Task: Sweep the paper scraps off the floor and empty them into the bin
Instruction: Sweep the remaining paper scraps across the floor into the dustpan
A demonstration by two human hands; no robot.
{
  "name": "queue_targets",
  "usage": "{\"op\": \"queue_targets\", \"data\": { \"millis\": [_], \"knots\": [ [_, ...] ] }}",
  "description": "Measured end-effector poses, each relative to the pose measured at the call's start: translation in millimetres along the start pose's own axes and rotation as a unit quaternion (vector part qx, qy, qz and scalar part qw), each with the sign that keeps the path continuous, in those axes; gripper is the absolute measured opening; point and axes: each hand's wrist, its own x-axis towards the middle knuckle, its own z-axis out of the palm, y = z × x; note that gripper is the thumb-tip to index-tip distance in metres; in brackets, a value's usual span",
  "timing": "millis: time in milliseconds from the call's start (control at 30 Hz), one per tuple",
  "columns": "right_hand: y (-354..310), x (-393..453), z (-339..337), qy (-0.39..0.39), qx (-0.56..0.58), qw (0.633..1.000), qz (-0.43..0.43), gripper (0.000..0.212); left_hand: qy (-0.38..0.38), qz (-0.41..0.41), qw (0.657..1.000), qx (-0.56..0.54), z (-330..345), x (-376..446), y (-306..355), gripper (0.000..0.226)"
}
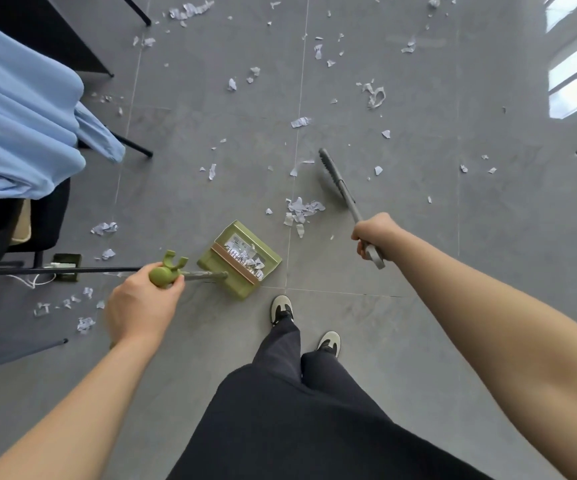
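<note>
Between the broom [336,180] and the green dustpan [240,259] lies a cluster of paper scraps [300,210], just left of the bristles. The right hand [373,237] grips the broom's handle; the left hand [141,303] clasps the dustpan's handle, its mouth facing that cluster.

The floor [418,237] was laid in grey tiles, smooth and glossy enough to mirror the window light. Thin white paper scraps [301,209], torn and crumpled, were strewn over it. The dustpan [242,261] was seen as matt olive-green plastic (its shaft looked metallic), the broom [339,181] as matt grey plastic. Soft blue cloth [20,126] was draped nearby.
</note>
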Motion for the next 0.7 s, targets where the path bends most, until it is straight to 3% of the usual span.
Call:
{"op": "queue_targets", "data": {
  "millis": [100,267,700],
  "knots": [
    [-16.5,15.8,9.1,-0.002,-0.029,0.999,-0.014,0.010,0.004,-0.002,1.000,-0.002,1.3,5.7,-0.1,0.023],
    [-32.8,17.8,10.4,0.000,-0.222,0.973,-0.069,0.008,0.005,-0.005,1.000,0.006,0.8,14.3,3.6,0.022],
    [-15.6,-18.5,-47.9,0.021,-0.553,0.821,-0.140,0.031,-0.018,-0.003,1.000,0.014,-3.8,24.8,26.9,0.019]
  ]
}}
